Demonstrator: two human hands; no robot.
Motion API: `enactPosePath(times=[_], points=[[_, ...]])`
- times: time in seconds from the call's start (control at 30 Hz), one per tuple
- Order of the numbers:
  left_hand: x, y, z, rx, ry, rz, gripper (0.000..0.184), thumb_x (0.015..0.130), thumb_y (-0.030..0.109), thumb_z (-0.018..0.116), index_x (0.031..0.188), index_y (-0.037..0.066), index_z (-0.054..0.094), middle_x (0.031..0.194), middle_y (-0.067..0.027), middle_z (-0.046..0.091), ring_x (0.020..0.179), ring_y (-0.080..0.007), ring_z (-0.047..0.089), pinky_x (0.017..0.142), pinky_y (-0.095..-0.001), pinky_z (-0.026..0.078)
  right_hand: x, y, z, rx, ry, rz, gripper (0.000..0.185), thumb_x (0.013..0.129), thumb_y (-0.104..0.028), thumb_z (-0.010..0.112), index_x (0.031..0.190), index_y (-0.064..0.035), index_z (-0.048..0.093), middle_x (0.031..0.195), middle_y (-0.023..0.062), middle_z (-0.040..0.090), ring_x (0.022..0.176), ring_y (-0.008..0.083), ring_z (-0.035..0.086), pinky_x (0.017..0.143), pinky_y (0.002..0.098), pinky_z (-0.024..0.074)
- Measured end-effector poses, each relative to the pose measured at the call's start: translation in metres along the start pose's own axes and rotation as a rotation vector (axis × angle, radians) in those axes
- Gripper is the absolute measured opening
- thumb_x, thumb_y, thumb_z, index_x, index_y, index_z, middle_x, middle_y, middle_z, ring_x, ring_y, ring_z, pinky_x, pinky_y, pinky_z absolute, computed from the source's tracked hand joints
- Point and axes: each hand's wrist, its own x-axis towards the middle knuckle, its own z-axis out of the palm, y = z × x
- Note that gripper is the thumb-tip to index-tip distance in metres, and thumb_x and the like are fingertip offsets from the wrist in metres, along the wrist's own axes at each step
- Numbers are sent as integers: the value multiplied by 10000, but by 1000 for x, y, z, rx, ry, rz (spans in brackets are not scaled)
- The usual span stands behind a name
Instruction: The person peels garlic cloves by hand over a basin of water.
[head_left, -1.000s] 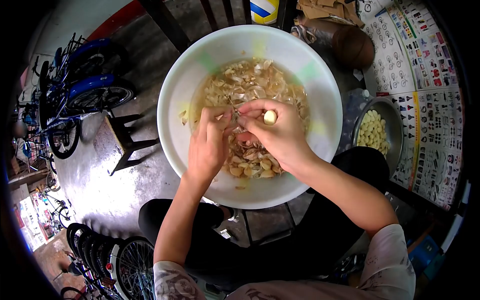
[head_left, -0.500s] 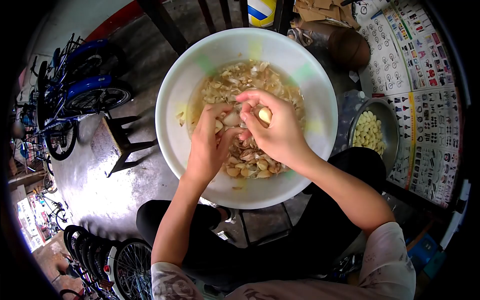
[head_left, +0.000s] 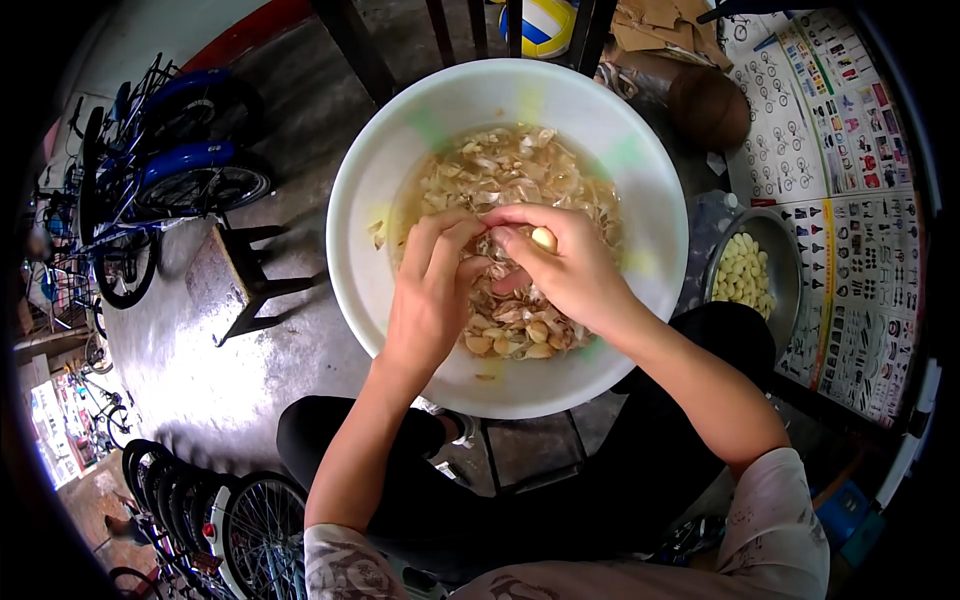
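Both my hands are over a large white basin of water and loose garlic skins. A peeled pale garlic clove rests in the curled fingers of my right hand. My left hand is closed, its fingertips meeting my right thumb and forefinger in a pinch. Its fingers now hide the garlic cloves seen in it a moment before. Below my hands, several unpeeled garlic cloves lie in the near part of the basin.
A metal bowl of peeled cloves stands to the right, by my knee. Left of the basin is a low wooden stool. Bicycles line the left side. A dark slatted chair back and a ball are beyond the basin.
My fingertips have come together, and my left fingers have curled over the cloves they held. The peeled clove stays in my right hand. The whole view has shifted slightly.
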Motion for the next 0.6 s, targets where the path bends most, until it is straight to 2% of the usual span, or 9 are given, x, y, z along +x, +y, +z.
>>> enactPosePath(times=[0.07, 0.17, 0.27, 0.4, 0.6], points=[[0, -1, 1, 69, 12, 40, 399, 752, -138, 642, 1123, -2, 589, 1129, -157, 577, 1000, -348, 577, 826, -407, 505, 0, -6, -3, -88, -55, 34, 245, 952, -20, 577, 1155, 108, 628, 1067, 177, 690, 845, 201, 726, 639, 261, 616], [1, -3, 1, 49, 25, 54, 419, 744, -146, 646, 1132, 0, 584, 1136, -148, 574, 1016, -335, 570, 821, -408, 507, 4, 8, -3, -37, -12, -30, 245, 944, -13, 595, 1154, 101, 648, 1082, 199, 695, 861, 199, 724, 654, 259, 621], [0, -6, 2, 47, 33, 25, 436, 731, -154, 649, 1133, -1, 582, 1138, -147, 574, 999, -335, 570, 813, -415, 505, 5, 14, -1, 1, 2, -118, 238, 933, 6, 606, 1144, 108, 653, 1084, 192, 697, 869, 186, 716, 664, 257, 625], [1, -4, 3, 49, 21, 33, 449, 721, -157, 654, 1134, 2, 583, 1136, -150, 574, 980, -336, 570, 804, -422, 501, 3, 12, 0, 28, 7, -81, 224, 923, 32, 605, 1123, 117, 656, 1081, 187, 698, 884, 179, 708, 669, 257, 628], [4, -2, 0, 196, 28, 164, 473, 703, -141, 676, 1145, 9, 596, 1128, -152, 575, 951, -333, 576, 782, -406, 505, 2, 13, 0, 28, 29, -90, 206, 921, 29, 609, 1095, 127, 658, 1065, 182, 700, 878, 178, 705, 663, 260, 631]])
